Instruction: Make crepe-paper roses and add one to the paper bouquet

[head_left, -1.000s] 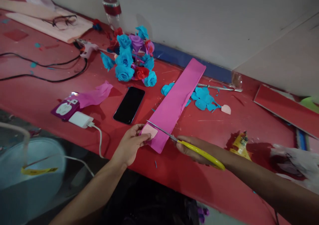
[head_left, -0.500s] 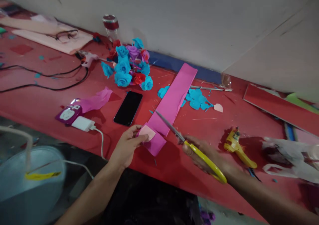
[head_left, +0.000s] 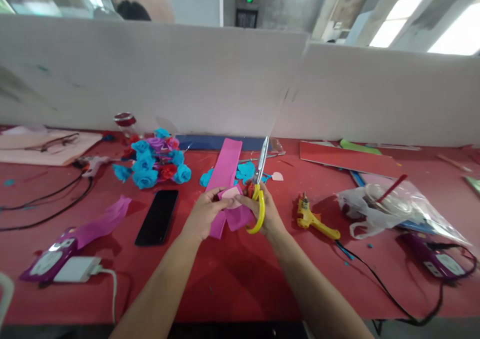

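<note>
My left hand pinches the near end of a long pink crepe paper strip together with a pale pink petal template lying on it. My right hand is closed around yellow-handled scissors, whose blades point up and away above the strip. Both hands meet over the cut end of the pink paper on the red table.
A bunch of blue, purple and red paper roses and a black phone lie to the left. Blue petals sit behind the strip. A yellow glue gun, plastic bag, cables, a charger and a white partition surround the spot.
The view has lifted and levelled. My right hand has swung the scissors from lying across the strip to pointing upward beside my left hand, and both hands have come together at the paper's near end.
</note>
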`<state>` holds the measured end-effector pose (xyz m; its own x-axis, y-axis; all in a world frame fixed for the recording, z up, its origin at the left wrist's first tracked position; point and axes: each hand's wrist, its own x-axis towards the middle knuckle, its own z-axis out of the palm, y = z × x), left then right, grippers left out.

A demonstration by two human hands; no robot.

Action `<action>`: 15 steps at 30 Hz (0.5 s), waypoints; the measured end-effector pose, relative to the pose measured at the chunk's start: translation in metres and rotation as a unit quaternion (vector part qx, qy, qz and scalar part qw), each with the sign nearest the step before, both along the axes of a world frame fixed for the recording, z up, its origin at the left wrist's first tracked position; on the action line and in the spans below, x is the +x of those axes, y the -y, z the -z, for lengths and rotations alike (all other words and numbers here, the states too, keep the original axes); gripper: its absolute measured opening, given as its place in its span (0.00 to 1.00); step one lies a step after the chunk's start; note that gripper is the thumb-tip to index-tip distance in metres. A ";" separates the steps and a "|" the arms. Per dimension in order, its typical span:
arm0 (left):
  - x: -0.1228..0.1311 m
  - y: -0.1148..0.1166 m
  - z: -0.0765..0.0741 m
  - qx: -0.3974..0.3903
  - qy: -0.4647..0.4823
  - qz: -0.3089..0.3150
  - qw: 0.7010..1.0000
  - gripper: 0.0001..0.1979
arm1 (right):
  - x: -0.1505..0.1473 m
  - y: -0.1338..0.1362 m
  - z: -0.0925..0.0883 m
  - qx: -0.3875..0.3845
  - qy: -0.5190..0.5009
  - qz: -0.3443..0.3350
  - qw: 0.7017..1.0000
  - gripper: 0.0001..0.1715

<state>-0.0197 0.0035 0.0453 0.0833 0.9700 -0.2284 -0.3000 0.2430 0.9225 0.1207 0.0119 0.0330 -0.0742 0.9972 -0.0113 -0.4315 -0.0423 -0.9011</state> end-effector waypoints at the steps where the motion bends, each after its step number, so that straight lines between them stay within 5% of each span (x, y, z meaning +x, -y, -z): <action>1: 0.002 -0.008 0.002 0.004 0.004 0.013 1.000 0.18 | 0.003 -0.004 0.002 0.009 0.006 0.015 1.000 0.27; 6: 0.013 -0.030 0.016 0.047 -0.010 0.054 0.997 0.17 | 0.017 -0.010 0.017 0.037 0.042 0.070 0.996 0.27; 15: 0.013 -0.021 0.028 0.024 0.011 0.024 0.999 0.14 | 0.015 -0.008 0.023 0.040 0.056 0.048 0.996 0.25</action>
